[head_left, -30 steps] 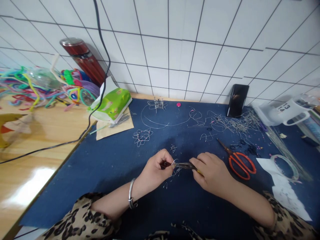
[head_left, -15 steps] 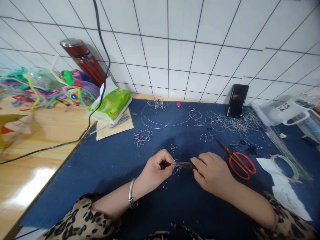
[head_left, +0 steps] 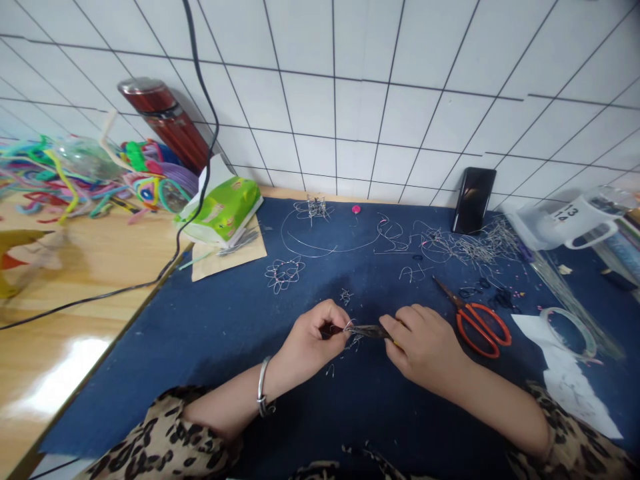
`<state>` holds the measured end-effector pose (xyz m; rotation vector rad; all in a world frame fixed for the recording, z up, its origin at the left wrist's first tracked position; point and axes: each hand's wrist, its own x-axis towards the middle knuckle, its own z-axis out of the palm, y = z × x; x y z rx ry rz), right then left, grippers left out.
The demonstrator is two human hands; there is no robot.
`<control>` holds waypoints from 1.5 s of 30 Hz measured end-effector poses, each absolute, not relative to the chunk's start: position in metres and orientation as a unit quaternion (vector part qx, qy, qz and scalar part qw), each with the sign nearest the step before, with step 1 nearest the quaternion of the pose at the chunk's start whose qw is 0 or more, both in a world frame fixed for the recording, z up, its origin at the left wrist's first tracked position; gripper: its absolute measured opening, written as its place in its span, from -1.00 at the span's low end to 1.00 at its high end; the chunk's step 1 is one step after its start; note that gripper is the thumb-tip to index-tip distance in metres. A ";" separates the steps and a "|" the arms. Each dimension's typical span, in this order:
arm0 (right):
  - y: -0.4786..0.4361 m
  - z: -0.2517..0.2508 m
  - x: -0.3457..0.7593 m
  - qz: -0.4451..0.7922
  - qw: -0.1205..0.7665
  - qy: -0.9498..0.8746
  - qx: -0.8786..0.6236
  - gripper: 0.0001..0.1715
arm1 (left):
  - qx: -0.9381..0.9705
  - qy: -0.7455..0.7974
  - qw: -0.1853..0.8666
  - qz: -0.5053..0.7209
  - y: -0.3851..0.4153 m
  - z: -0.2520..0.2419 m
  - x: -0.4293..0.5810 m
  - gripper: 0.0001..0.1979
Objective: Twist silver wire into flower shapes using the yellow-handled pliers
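My left hand pinches a small piece of thin silver wire above the blue felt mat. My right hand is closed around small pliers, whose tips meet the wire at my left fingertips. Both hands sit close together near the mat's middle front. Short wire scraps lie under and around them. A silver bangle is on my left wrist.
Orange-handled scissors lie right of my right hand. Wire flower shapes, a wire loop and a heap of wire pieces lie farther back. A phone leans on the tiled wall. A green tissue pack, red flask, pipe cleaners stand left.
Almost nothing differs; the view shifted slightly and my hands kept their grip on the wire and pliers in the same spot.
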<state>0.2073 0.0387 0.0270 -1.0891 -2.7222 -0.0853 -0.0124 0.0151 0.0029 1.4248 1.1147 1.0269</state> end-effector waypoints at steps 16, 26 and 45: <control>0.038 0.024 0.208 -0.042 0.093 -0.928 -0.359 -0.72 | 0.594 0.499 0.474 0.417 0.014 0.004 -0.013 -0.89; 0.041 0.027 0.207 0.010 0.126 -0.923 -0.364 -0.73 | 0.576 0.479 0.502 0.431 0.015 0.008 -0.012 -0.89; 0.037 0.033 0.205 -0.033 0.090 -0.925 -0.367 -0.70 | 0.576 0.471 0.506 0.435 0.016 0.006 -0.012 -0.87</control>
